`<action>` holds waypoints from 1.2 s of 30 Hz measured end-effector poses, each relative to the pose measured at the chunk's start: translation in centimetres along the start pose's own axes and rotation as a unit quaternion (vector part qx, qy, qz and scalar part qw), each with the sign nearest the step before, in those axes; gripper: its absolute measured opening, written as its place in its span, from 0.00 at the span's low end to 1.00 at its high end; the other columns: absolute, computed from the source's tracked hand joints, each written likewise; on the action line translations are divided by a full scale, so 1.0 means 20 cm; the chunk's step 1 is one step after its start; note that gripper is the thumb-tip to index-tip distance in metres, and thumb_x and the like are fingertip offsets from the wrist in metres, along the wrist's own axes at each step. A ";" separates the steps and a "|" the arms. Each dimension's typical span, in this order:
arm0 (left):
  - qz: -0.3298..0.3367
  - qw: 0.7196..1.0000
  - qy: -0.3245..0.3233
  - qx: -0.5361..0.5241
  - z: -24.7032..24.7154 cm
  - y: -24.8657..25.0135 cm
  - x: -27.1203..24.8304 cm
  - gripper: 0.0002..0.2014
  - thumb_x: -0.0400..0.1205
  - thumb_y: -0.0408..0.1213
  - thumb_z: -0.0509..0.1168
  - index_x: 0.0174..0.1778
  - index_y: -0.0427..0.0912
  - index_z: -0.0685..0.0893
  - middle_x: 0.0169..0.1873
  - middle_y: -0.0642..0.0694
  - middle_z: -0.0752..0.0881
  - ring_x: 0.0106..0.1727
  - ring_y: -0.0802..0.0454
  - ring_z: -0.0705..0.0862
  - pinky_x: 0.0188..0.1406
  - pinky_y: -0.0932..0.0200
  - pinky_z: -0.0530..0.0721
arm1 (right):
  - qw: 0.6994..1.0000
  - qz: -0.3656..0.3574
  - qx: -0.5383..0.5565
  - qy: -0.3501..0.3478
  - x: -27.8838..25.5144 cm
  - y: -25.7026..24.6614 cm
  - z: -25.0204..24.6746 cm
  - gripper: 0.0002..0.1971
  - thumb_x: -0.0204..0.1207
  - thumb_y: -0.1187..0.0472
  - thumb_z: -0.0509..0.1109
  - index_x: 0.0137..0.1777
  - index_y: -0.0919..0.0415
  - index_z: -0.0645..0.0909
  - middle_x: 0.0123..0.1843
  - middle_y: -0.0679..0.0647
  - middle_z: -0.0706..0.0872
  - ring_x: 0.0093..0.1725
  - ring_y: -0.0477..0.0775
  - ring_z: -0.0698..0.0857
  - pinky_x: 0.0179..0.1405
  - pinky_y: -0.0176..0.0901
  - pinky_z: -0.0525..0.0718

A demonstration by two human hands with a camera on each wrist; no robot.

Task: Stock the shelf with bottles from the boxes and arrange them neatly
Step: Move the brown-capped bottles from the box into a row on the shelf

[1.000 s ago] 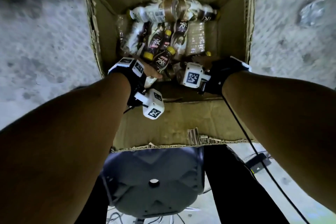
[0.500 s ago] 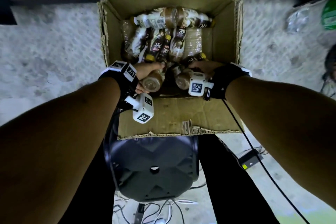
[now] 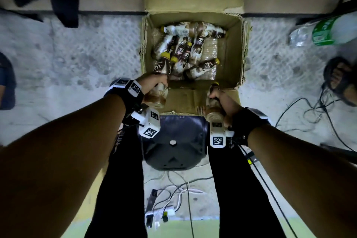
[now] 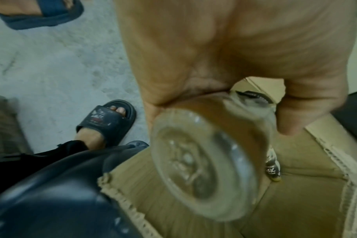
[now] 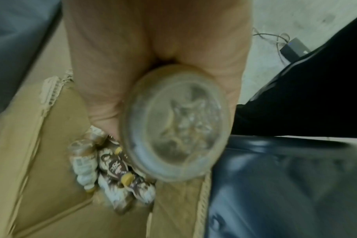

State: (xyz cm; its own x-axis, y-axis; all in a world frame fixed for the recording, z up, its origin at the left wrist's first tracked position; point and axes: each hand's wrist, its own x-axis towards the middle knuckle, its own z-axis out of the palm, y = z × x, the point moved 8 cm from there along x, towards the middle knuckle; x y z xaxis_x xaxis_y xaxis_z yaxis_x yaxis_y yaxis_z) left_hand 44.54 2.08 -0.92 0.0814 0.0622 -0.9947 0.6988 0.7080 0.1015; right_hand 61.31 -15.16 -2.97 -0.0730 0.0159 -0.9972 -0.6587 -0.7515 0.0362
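- Hands: the left hand (image 3: 154,85) is wrapped around a yellow-capped plastic bottle of brown drink (image 3: 161,77); the right hand (image 3: 222,104) is wrapped around a second brown-drink bottle (image 3: 212,110). In both wrist views the clear moulded bottle bases (image 4: 204,162) (image 5: 175,125) face the cameras.
- Change: half a second ago both hands were low inside the open brown cardboard box (image 3: 234,48), with the bottles among the pile. Both bottles are now raised to the near rim, above the torn near flap (image 3: 185,100). The wider floor area in the head view suggests the person is rising.
- Remaining stock: the loose pile of brown-and-white labelled bottles (image 3: 193,48) lies flat on the box floor, ahead of both hands.
- Task meaning: pick-up of this pair appears complete; carrying to the shelf comes next. No shelf is visible in any view.
- Hazard: a dark plastic stool (image 3: 173,141) stands just behind the hands, and loose cables (image 3: 309,106) lie on the floor to the right.
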 end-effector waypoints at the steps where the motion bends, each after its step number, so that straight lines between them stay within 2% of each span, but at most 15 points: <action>1: 0.001 1.000 -0.007 -0.018 -0.01 -0.02 -0.06 0.05 0.79 0.36 0.63 0.37 0.40 0.80 0.23 0.43 0.81 0.25 0.48 0.79 0.20 0.63 0.81 | 1.000 0.001 0.016 -0.004 -0.06 0.04 0.02 0.08 0.81 0.60 0.60 0.41 0.63 0.71 0.24 0.57 0.78 0.17 0.54 0.80 0.17 0.36 0.80; 5: 0.015 0.998 0.013 -0.052 -0.06 -0.07 -0.33 0.08 0.78 0.36 0.67 0.33 0.39 0.83 0.20 0.44 0.83 0.24 0.48 0.81 0.30 0.60 0.81 | 0.999 0.012 0.040 -0.030 -0.34 0.14 0.12 0.11 0.82 0.54 0.65 0.46 0.63 0.72 0.33 0.61 0.77 0.18 0.55 0.80 0.18 0.39 0.82; 8: 0.030 0.999 0.041 -0.014 -0.10 -0.10 -0.48 0.14 0.74 0.55 0.73 0.41 0.48 0.87 0.28 0.43 0.87 0.30 0.47 0.84 0.43 0.55 0.84 | 1.000 -0.006 0.020 -0.021 -0.52 0.16 0.15 0.17 0.78 0.50 0.71 0.55 0.62 0.73 0.37 0.62 0.78 0.22 0.56 0.82 0.22 0.42 0.84; 10: 0.066 0.994 0.082 0.019 -0.14 -0.11 -0.58 0.27 0.68 0.69 0.71 0.48 0.49 0.88 0.40 0.41 0.89 0.37 0.46 0.88 0.50 0.53 0.86 | 1.000 -0.024 -0.013 0.006 -0.62 0.14 0.14 0.23 0.74 0.48 0.75 0.57 0.65 0.76 0.38 0.63 0.82 0.25 0.58 0.83 0.26 0.44 0.85; 12: 0.070 0.993 0.093 0.016 -0.16 -0.13 -0.67 0.39 0.58 0.79 0.68 0.55 0.52 0.86 0.50 0.41 0.89 0.45 0.40 0.90 0.54 0.44 0.87 | 0.997 -0.051 -0.056 0.032 -0.74 0.09 0.14 0.30 0.67 0.47 0.79 0.60 0.71 0.80 0.40 0.66 0.86 0.28 0.60 0.86 0.31 0.49 0.86; 14: 0.082 0.992 0.093 -0.008 -0.16 -0.14 -0.80 0.40 0.57 0.81 0.66 0.53 0.52 0.85 0.49 0.40 0.89 0.45 0.38 0.90 0.52 0.40 0.87 | 0.993 -0.076 -0.080 0.051 -0.90 0.03 0.16 0.36 0.60 0.44 0.83 0.62 0.68 0.81 0.43 0.65 0.89 0.31 0.62 0.89 0.36 0.54 0.87; 17: 0.114 0.989 0.086 -0.032 -0.12 -0.07 -1.03 0.34 0.60 0.76 0.70 0.47 0.51 0.89 0.42 0.42 0.90 0.39 0.42 0.89 0.48 0.47 0.87 | 0.986 -0.118 -0.085 0.079 -1.14 -0.04 0.16 0.44 0.48 0.38 0.87 0.63 0.59 0.82 0.52 0.64 0.90 0.41 0.65 0.91 0.44 0.63 0.89; 19: 0.162 0.982 0.091 -0.024 -0.10 0.03 -1.23 0.26 0.62 0.70 0.72 0.46 0.54 0.90 0.46 0.46 0.91 0.46 0.45 0.90 0.57 0.48 0.85 | 0.978 -0.155 -0.105 0.097 -1.27 -0.09 0.15 0.50 0.40 0.32 0.86 0.64 0.55 0.83 0.54 0.58 0.90 0.49 0.65 0.90 0.51 0.67 0.88; 21: 0.213 0.973 0.090 -0.007 -0.07 0.15 -1.42 0.18 0.69 0.61 0.73 0.46 0.53 0.89 0.48 0.51 0.91 0.52 0.48 0.88 0.60 0.52 0.82 | 0.965 -0.205 -0.123 0.103 -1.48 -0.17 0.21 0.43 0.46 0.32 0.84 0.61 0.54 0.84 0.53 0.54 0.90 0.51 0.61 0.89 0.52 0.62 0.88; 23: 0.265 0.961 0.078 0.002 -0.05 0.27 -1.59 0.14 0.73 0.53 0.75 0.48 0.51 0.86 0.49 0.52 0.90 0.52 0.51 0.87 0.57 0.55 0.82 | 0.948 -0.260 -0.143 0.110 -1.71 -0.26 0.26 0.29 0.58 0.40 0.83 0.56 0.55 0.85 0.51 0.51 0.91 0.50 0.56 0.89 0.44 0.49 0.88; 24: 0.292 0.954 0.068 -0.002 -0.04 0.33 -1.67 0.18 0.71 0.53 0.77 0.53 0.51 0.84 0.50 0.53 0.90 0.54 0.52 0.88 0.58 0.54 0.83 | 0.938 -0.289 -0.152 0.113 -1.80 -0.31 0.27 0.28 0.59 0.42 0.82 0.56 0.56 0.86 0.50 0.50 0.91 0.50 0.55 0.89 0.43 0.47 0.87; 27: 0.349 0.934 0.081 0.000 -0.08 0.50 -1.91 0.38 0.62 0.57 0.82 0.66 0.50 0.78 0.59 0.51 0.88 0.58 0.54 0.87 0.61 0.48 0.84 | 0.907 -0.373 -0.166 0.105 -2.08 -0.43 0.34 0.37 0.52 0.41 0.86 0.60 0.59 0.85 0.51 0.49 0.92 0.50 0.49 0.91 0.50 0.44 0.89; 30: 0.420 0.904 0.074 0.027 -0.08 0.67 -2.12 0.38 0.57 0.51 0.83 0.62 0.44 0.80 0.53 0.50 0.89 0.54 0.53 0.88 0.60 0.47 0.85 | 0.870 -0.456 -0.176 0.065 -2.34 -0.54 0.42 0.19 0.64 0.62 0.85 0.53 0.63 0.87 0.42 0.44 0.92 0.40 0.38 0.90 0.43 0.29 0.86; 34: 0.512 0.849 0.084 0.101 -0.08 0.92 -2.43 0.26 0.53 0.50 0.83 0.42 0.46 0.81 0.38 0.50 0.88 0.38 0.53 0.84 0.46 0.49 0.85 | 0.808 -0.554 -0.189 0.062 -2.68 -0.71 0.49 0.13 0.63 0.66 0.85 0.47 0.59 0.89 0.42 0.50 0.93 0.41 0.47 0.90 0.48 0.45 0.89; 36: 0.557 0.817 0.107 0.106 -0.09 1.05 -2.59 0.25 0.53 0.54 0.82 0.38 0.46 0.81 0.35 0.50 0.87 0.36 0.51 0.83 0.42 0.49 0.85 | 0.786 -0.584 -0.197 0.046 -2.84 -0.80 0.54 0.12 0.64 0.67 0.84 0.48 0.61 0.89 0.44 0.53 0.93 0.44 0.50 0.91 0.51 0.49 0.90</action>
State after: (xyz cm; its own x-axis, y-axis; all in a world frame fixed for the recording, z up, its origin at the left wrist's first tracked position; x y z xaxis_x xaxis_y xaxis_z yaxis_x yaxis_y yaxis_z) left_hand 53.59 14.99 52.67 0.6403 0.7221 -0.2618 0.3850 -0.0068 0.9229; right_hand 67.97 3.06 53.82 0.4755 0.8129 -0.3363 0.0477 -0.4056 -0.9128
